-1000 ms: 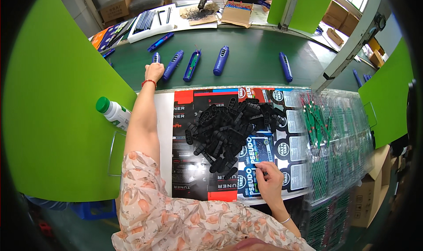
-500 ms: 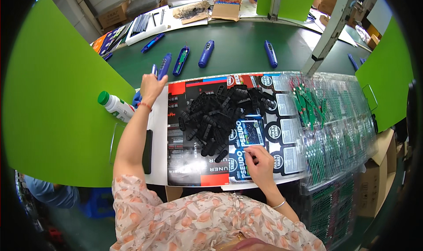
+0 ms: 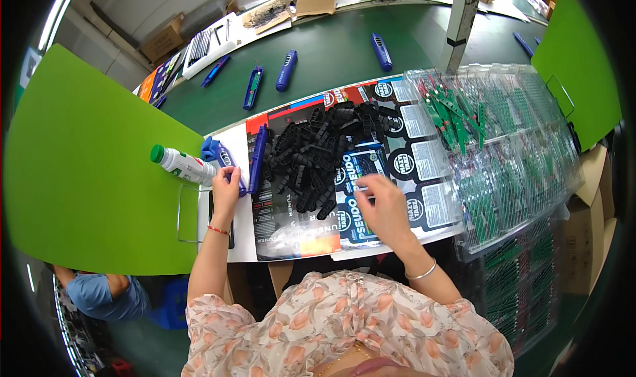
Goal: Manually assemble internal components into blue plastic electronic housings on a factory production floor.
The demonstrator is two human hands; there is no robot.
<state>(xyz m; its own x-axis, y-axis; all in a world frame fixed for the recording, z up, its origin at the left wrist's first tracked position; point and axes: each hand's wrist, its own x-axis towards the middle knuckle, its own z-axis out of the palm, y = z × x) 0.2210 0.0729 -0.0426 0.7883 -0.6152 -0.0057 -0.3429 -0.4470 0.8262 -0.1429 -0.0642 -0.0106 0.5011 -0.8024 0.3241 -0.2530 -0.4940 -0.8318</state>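
My left hand (image 3: 226, 190) is closed, with thumb and fingers pinching the lower part of a blue-purple plastic casing (image 3: 227, 160) with slots in its face. A second blue-purple casing (image 3: 258, 160) lies right beside it, along the left edge of the printed sheet. At the sheet's front, my right hand (image 3: 385, 209) has its fingertips drawn together; something small and pale shows at them, too small to name. Between my hands and a little farther off lies a heap of black plastic parts (image 3: 311, 153).
Left stands a green panel (image 3: 99, 171), with a tilted white bottle (image 3: 189, 166) by it. Green circuit boards (image 3: 457, 118) lie on clear plastic trays (image 3: 510, 171) at right. Several blue casings (image 3: 286, 71) sit on the green belt (image 3: 331, 49). A metal post (image 3: 462, 26) rises behind.
My left hand has come nearer from the belt's edge, bringing the two blue casings; one now lies on the sheet's left edge. My right hand has stayed over the sheet's front. The view has shifted.
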